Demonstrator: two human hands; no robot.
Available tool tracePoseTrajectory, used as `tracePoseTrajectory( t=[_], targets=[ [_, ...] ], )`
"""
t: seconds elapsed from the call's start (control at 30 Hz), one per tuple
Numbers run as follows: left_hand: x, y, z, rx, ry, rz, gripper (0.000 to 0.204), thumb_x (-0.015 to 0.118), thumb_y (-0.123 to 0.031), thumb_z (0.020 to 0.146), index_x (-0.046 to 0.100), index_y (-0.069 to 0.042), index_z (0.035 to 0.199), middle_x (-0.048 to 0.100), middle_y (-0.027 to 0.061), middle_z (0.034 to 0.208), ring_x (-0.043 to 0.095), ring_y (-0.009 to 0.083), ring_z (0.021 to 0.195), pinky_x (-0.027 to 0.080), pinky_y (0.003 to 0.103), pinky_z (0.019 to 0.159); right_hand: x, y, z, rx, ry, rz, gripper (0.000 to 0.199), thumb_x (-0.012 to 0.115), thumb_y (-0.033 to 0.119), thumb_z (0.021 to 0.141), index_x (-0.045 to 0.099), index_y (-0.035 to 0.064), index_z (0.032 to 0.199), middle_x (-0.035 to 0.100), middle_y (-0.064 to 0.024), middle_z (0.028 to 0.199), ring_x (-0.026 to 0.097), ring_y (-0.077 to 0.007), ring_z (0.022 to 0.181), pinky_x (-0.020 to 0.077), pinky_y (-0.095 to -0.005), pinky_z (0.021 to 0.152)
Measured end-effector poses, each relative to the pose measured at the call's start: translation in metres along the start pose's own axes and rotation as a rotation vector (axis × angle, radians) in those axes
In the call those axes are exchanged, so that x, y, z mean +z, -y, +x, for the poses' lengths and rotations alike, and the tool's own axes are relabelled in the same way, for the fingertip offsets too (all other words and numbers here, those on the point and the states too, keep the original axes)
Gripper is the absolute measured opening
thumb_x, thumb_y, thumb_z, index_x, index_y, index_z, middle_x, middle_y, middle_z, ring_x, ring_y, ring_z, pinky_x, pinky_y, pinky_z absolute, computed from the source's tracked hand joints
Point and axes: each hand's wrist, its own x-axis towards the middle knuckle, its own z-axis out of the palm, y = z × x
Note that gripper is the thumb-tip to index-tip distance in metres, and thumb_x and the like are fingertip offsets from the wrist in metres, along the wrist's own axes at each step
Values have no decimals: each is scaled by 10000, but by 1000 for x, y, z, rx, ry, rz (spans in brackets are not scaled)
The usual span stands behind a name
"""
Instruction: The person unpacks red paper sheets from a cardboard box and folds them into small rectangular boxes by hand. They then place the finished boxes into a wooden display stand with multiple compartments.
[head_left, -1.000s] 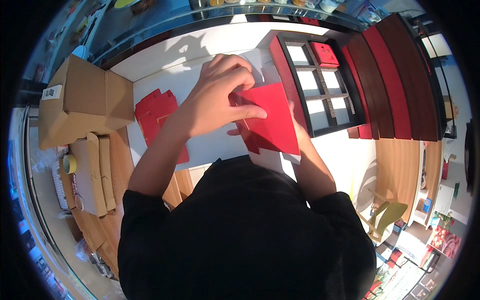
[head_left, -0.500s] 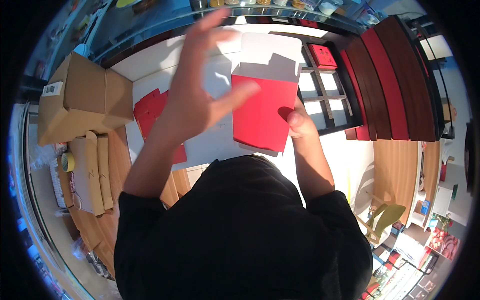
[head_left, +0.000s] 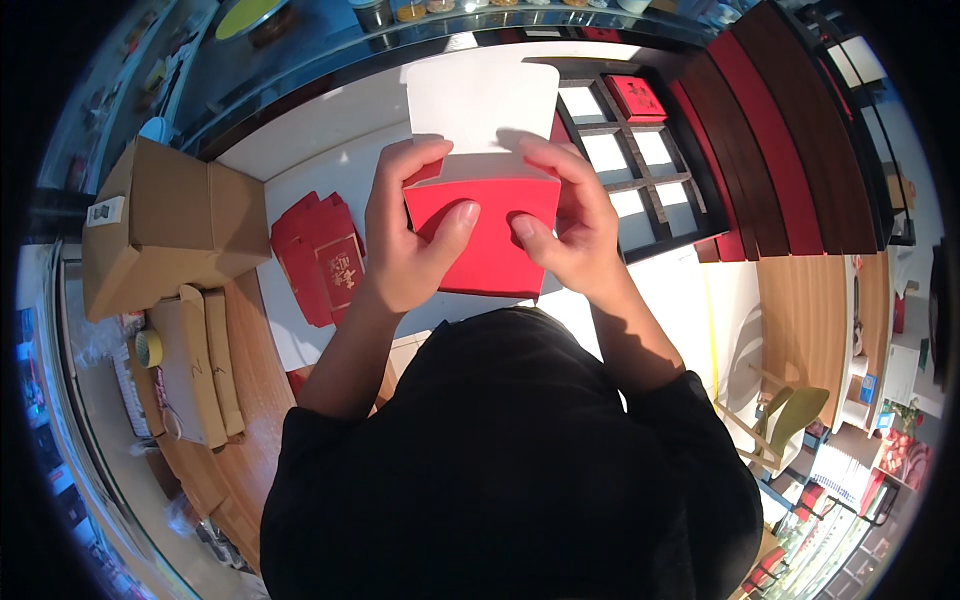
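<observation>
White surface (head_left: 330, 170): both hands (head_left: 400, 235) (head_left: 570, 225) clamped on half-folded red card box (head_left: 488, 235), white flap up; flat red blanks (head_left: 320, 262) wait at left edge.

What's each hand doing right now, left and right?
Left hand: closed on the left side of the red folded box, thumb on its front.
Right hand: closed on the box's right side, thumb on front.

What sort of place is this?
Probably a shop's packing counter: a red box being folded in both hands, flat red boxes stacked nearby, a brown cardboard carton, and a dark divided tray.
</observation>
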Motion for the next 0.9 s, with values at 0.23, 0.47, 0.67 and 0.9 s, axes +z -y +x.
tracePoseTrajectory(
  t=[0.23,0.47,0.67,0.9],
  targets=[
    [-10,2,4,47,97,76,288,673,-108,786,495,-31,1000,501,104,943,540,201,855,451,289,703,-10,4,1,-53,94,-265,282,737,70,718,588,1,946,528,-94,901,576,-152,748,528,-266,707],
    [-17,-3,5,-78,152,25,236,656,-124,812,516,-30,976,509,103,934,561,187,860,467,281,695,-6,8,4,-8,15,-144,363,770,86,709,599,3,1019,547,-114,1058,607,-177,871,523,-270,700],
    [3,-10,1,-163,-186,-344,315,713,-96,766,536,-34,1020,531,126,1032,584,200,949,501,288,746,7,9,1,94,-128,72,361,756,88,735,595,17,1050,521,-125,1143,572,-212,1022,524,-302,786],
    [-19,11,-5,-1,61,-133,382,778,-53,690,545,-66,992,541,104,1129,582,202,955,513,280,731,-1,3,5,8,97,-38,292,761,100,731,597,36,963,520,-116,1150,559,-229,1052,522,-348,836]
  ],
)
